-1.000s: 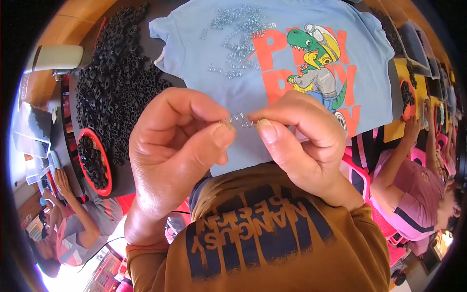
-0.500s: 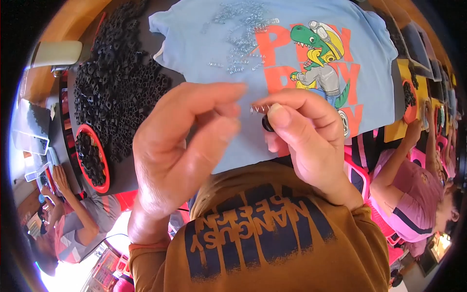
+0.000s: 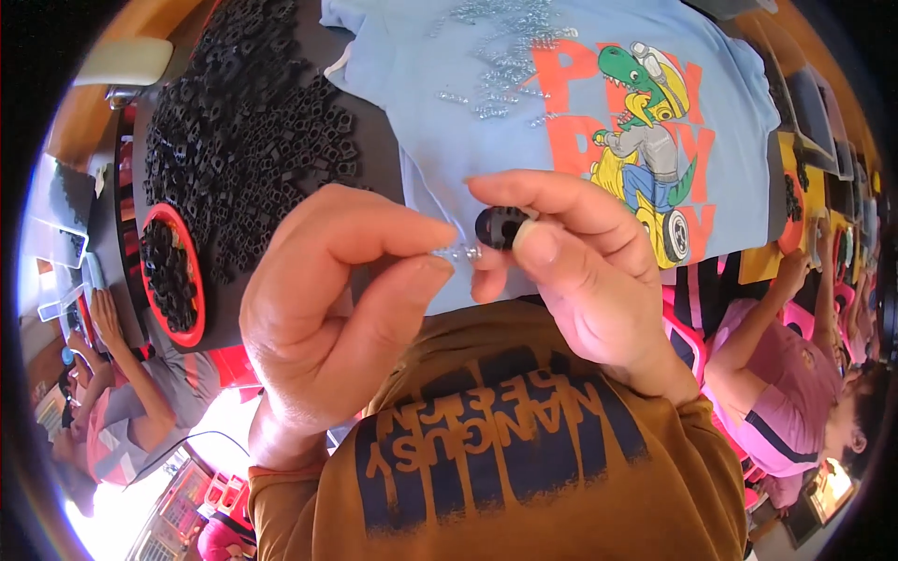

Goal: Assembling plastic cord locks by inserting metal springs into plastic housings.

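My left hand [image 3: 341,290] pinches a small metal coil spring [image 3: 461,251] between thumb and forefinger. The spring's free end points right, close to the black part; whether they touch I cannot tell. Thumb and fingers of my right hand [image 3: 599,276] hold a small rounded black plastic part [image 3: 498,227] with an opening in its side. Both hands are raised in front of my chest, above the near edge of a light blue T-shirt [image 3: 412,79] spread on the table. Many loose coil springs [image 3: 510,75] lie scattered on the shirt's upper half.
A large heap of small black plastic parts [image 3: 253,131] covers the dark table at left. Nearer stands a red bowl [image 3: 199,309] filled with black pieces. People sit at both sides, one in a pink shirt [image 3: 772,383] at right. A pale rounded object [image 3: 126,61] is at far left.
My left hand has closed on the spring, which was at my right fingertips. The black part has turned into view in my right hand. The shirt and heap appear shifted in the view.
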Action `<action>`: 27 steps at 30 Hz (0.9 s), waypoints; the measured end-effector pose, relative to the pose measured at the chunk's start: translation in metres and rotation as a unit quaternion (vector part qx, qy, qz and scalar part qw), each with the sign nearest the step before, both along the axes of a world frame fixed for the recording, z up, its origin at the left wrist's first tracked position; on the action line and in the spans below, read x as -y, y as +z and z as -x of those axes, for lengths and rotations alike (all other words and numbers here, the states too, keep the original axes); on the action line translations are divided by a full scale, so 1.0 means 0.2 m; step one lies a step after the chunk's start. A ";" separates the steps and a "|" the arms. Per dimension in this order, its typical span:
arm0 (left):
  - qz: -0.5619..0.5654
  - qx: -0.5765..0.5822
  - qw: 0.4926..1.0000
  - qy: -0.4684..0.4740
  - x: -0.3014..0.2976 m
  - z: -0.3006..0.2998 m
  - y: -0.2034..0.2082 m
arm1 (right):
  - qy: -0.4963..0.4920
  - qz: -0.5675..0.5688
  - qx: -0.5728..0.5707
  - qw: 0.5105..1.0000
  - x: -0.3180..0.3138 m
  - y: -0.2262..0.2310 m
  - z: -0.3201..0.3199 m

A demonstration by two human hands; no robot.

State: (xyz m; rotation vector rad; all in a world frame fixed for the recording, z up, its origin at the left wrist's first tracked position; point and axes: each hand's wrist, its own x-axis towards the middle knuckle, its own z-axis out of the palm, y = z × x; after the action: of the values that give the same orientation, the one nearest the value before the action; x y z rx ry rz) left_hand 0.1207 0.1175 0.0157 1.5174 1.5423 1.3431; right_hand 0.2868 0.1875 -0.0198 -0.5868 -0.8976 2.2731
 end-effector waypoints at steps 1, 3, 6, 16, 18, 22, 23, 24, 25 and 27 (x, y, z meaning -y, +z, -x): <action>0.028 0.011 1.000 0.004 0.01 0.00 0.02 | 0.004 -0.017 -0.011 1.000 0.01 -0.01 0.01; 0.030 0.001 1.000 -0.002 0.01 0.00 0.02 | 0.012 -0.036 -0.022 0.999 0.01 -0.01 0.01; 0.049 -0.003 0.999 -0.003 0.02 0.02 0.03 | 0.018 -0.021 -0.074 0.997 0.02 -0.03 0.02; -0.030 -0.098 0.995 -0.021 0.08 0.08 -0.03 | 0.006 -0.197 0.057 0.979 0.11 -0.03 0.03; -0.058 -0.113 0.992 0.007 0.11 0.06 -0.06 | -0.007 -0.172 0.053 0.984 0.12 -0.04 0.06; -0.104 -0.156 0.982 0.018 0.17 0.03 -0.15 | 0.011 -0.188 0.065 0.980 0.11 -0.04 0.09; -0.085 -0.145 0.986 0.018 0.20 0.02 -0.17 | 0.017 -0.188 0.065 0.980 0.10 -0.05 0.10; -0.083 -0.144 0.986 0.024 0.21 0.03 -0.17 | 0.027 -0.203 0.047 0.978 0.09 -0.08 0.10; -0.086 -0.130 0.987 0.037 0.21 0.04 -0.18 | 0.035 -0.218 0.031 0.975 0.09 -0.09 0.11; -0.080 -0.105 0.989 0.064 0.23 0.07 -0.20 | 0.021 -0.244 0.057 0.968 0.11 -0.08 0.15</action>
State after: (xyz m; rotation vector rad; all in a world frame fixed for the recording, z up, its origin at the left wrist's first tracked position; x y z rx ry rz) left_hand 0.1068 0.0725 -0.0236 1.7300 1.7211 1.4472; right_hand 0.2565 0.1649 -0.0362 -0.4776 -1.4767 1.9572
